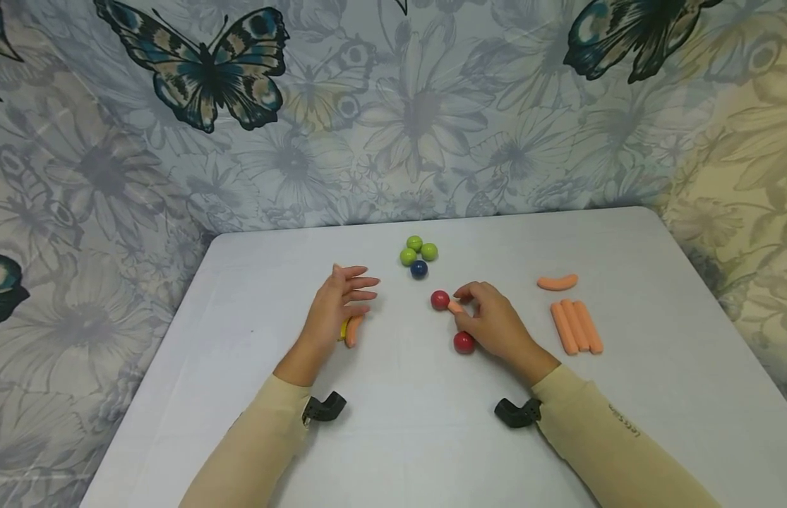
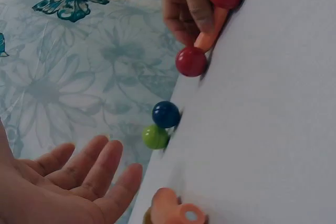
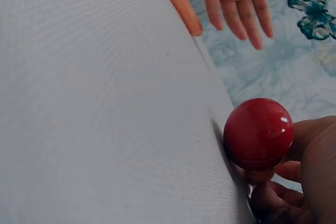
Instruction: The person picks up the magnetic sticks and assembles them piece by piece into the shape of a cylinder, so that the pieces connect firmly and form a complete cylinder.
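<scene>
My right hand pinches a short orange stick that lies on the white table between two red balls. The left wrist view shows the same stick under the right hand's fingers, with a red ball at its near end. One red ball fills the right wrist view, against my curled fingers. My left hand hovers with fingers straight and spread, holding nothing, just above another orange stick that has something yellow beside it.
Three green balls and a blue ball sit clustered behind the hands. To the right lie a curved orange stick and three straight ones side by side. A butterfly-print cloth hangs behind the table.
</scene>
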The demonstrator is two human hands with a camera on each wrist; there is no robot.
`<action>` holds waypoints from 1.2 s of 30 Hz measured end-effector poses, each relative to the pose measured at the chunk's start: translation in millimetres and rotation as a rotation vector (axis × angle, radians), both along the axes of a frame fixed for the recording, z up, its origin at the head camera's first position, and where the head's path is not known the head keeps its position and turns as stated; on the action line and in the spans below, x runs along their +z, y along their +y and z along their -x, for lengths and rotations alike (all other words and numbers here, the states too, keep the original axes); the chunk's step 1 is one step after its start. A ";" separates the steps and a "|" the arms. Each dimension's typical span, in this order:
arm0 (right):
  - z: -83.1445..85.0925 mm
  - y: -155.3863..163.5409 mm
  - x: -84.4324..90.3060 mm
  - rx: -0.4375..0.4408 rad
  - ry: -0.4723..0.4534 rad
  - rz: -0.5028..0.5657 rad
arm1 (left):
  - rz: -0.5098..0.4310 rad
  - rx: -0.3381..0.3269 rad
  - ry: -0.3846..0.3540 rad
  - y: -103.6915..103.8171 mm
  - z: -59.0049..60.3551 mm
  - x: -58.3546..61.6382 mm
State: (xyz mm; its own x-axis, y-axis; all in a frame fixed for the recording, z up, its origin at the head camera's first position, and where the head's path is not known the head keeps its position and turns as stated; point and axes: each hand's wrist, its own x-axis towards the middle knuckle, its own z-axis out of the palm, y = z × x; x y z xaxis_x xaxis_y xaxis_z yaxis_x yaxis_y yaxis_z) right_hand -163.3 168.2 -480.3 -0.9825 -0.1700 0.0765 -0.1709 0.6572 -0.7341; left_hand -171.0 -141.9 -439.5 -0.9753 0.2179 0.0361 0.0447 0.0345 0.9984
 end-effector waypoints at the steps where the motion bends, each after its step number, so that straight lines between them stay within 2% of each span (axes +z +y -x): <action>1: 0.0 0.3 0.1 0.000 0.000 0.003 | 0.002 0.001 -0.009 -3.5 0.3 2.9; 4: -0.1 1.2 0.2 -0.004 0.004 0.008 | 0.012 -0.028 -0.040 -14.0 1.3 9.6; 9: 0.3 2.1 -1.1 -0.001 0.013 0.016 | 0.064 -0.145 -0.120 -28.6 4.4 14.7; 12: 0.3 2.9 -2.2 -0.002 0.011 0.012 | 0.137 -0.204 -0.178 -31.5 5.9 13.9; 15: 0.3 3.4 -2.5 -0.002 0.009 0.014 | 0.279 -0.230 -0.219 -29.5 5.3 12.1; 19: 0.6 3.6 -2.4 0.003 0.013 0.024 | 0.436 -0.240 -0.218 -23.7 2.5 7.8; 30: 0.5 2.4 0.2 0.017 0.024 0.019 | 0.597 -0.270 -0.172 -7.3 -3.9 -3.9; 36: 0.2 2.5 1.2 0.016 0.018 0.015 | 0.704 -0.275 -0.147 -1.4 -8.2 -2.0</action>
